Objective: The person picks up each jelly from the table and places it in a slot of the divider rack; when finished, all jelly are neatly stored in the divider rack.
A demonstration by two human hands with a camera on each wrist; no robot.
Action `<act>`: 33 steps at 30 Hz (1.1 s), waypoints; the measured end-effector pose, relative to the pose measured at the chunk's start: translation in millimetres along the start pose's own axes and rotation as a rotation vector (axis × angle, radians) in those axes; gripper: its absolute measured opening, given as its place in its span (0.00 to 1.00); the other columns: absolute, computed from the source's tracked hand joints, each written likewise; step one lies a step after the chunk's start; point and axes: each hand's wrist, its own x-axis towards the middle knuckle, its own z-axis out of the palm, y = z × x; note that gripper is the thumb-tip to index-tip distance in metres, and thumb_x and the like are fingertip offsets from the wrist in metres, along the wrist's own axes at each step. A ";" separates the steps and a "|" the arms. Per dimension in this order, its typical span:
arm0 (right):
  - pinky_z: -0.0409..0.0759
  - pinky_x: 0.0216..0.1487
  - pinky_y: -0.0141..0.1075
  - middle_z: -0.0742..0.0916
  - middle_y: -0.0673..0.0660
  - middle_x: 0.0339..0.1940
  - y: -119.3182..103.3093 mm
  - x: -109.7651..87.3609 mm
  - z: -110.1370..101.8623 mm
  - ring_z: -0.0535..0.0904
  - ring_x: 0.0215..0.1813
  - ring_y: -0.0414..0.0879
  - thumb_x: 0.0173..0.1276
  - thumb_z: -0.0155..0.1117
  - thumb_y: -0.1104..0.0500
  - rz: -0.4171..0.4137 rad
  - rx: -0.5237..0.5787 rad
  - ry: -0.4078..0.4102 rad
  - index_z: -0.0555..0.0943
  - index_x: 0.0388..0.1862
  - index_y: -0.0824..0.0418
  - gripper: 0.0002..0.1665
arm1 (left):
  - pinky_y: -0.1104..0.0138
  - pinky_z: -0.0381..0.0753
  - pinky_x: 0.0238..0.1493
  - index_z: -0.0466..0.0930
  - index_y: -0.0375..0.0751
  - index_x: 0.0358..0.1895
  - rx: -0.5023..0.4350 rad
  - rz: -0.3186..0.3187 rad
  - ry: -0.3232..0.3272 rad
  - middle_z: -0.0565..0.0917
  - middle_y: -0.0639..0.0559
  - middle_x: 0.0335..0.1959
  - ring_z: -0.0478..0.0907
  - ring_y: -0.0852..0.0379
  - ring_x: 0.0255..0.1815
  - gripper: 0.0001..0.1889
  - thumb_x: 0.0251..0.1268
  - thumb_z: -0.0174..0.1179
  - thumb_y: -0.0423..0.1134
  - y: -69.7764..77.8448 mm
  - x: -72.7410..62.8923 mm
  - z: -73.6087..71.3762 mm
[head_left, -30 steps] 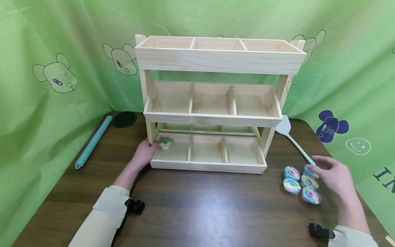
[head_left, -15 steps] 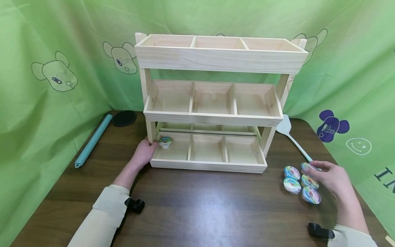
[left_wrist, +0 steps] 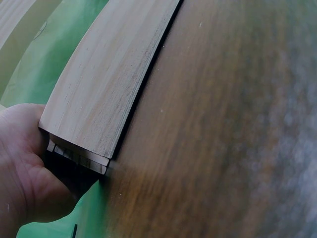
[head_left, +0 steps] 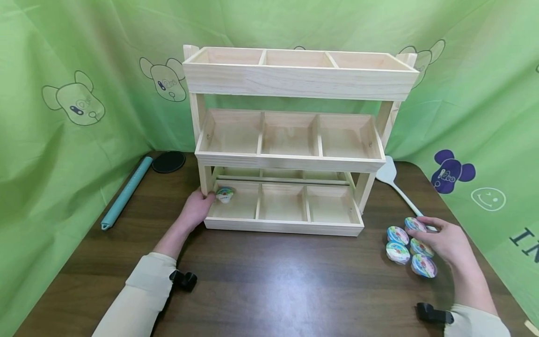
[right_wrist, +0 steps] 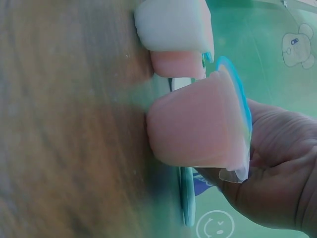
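Observation:
My right hand pinches a jelly cup with a printed lid at the back of a small cluster on the table. Close around it stand several similar cups, among them a front cup and a left cup. In the right wrist view a pink cup fills the foreground and blocks sight of my fingertips. At the left end of the three-tier wooden shelf, my left hand grips the bottom tray's side by the post. One jelly cup lies in that tray's left compartment.
A pale blue spatula lies behind the cups, beside the shelf's right post. On the left are a rolled teal tube and a black disc. A green curtain hangs around the table.
My right hand has shifted left and slightly back, bringing the pinched jelly cup with it, away from its earlier place behind the right-hand cups. The left hand stays on the shelf.

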 end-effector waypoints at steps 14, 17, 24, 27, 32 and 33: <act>0.70 0.46 0.56 0.73 0.80 0.63 1.3 1.0 2.7 0.69 0.57 0.71 0.65 0.70 0.37 0.005 -0.009 0.033 0.71 0.68 0.72 0.48 | 0.52 0.74 0.59 0.59 0.21 0.73 0.000 0.000 0.002 0.74 0.26 0.63 0.75 0.42 0.58 0.29 0.79 0.42 0.40 0.5 -0.4 0.6; 0.70 0.46 0.52 0.76 0.79 0.62 1.4 1.1 4.0 0.72 0.57 0.69 0.65 0.71 0.38 -0.016 0.007 0.065 0.73 0.67 0.73 0.47 | 0.51 0.73 0.60 0.58 0.22 0.73 -0.001 -0.003 -0.004 0.73 0.26 0.63 0.74 0.42 0.59 0.29 0.79 0.42 0.40 0.8 -0.8 0.5; 0.70 0.37 0.28 0.84 0.73 0.56 -3.4 1.3 4.8 0.71 0.38 0.22 0.62 0.74 0.40 -0.072 0.066 0.141 0.75 0.66 0.71 0.45 | 0.51 0.73 0.59 0.58 0.21 0.73 0.000 -0.003 -0.004 0.74 0.26 0.63 0.74 0.42 0.58 0.29 0.79 0.42 0.40 2.0 -1.2 -0.1; 0.70 0.36 0.25 0.86 0.68 0.54 -7.6 0.1 4.4 0.70 0.37 0.18 0.61 0.76 0.40 -0.089 0.096 0.156 0.75 0.66 0.70 0.46 | 0.52 0.74 0.59 0.58 0.21 0.73 0.001 -0.005 -0.005 0.74 0.26 0.62 0.75 0.42 0.58 0.29 0.79 0.42 0.40 2.5 -1.5 -0.2; 0.70 0.37 0.22 0.87 0.40 0.42 -17.6 -3.9 2.7 0.70 0.41 0.18 0.60 0.77 0.40 -0.121 0.135 0.155 0.77 0.65 0.68 0.44 | 0.51 0.74 0.60 0.56 0.21 0.74 -0.007 -0.002 -0.010 0.73 0.25 0.64 0.74 0.41 0.59 0.29 0.80 0.42 0.40 2.3 -0.8 0.0; 0.70 0.36 0.22 0.84 0.34 0.40 -19.9 -4.8 2.6 0.71 0.41 0.18 0.60 0.77 0.40 -0.130 0.140 0.151 0.77 0.65 0.67 0.44 | 0.51 0.74 0.60 0.56 0.21 0.74 -0.009 -0.001 -0.011 0.72 0.25 0.64 0.74 0.41 0.59 0.29 0.80 0.42 0.40 2.2 -0.6 0.2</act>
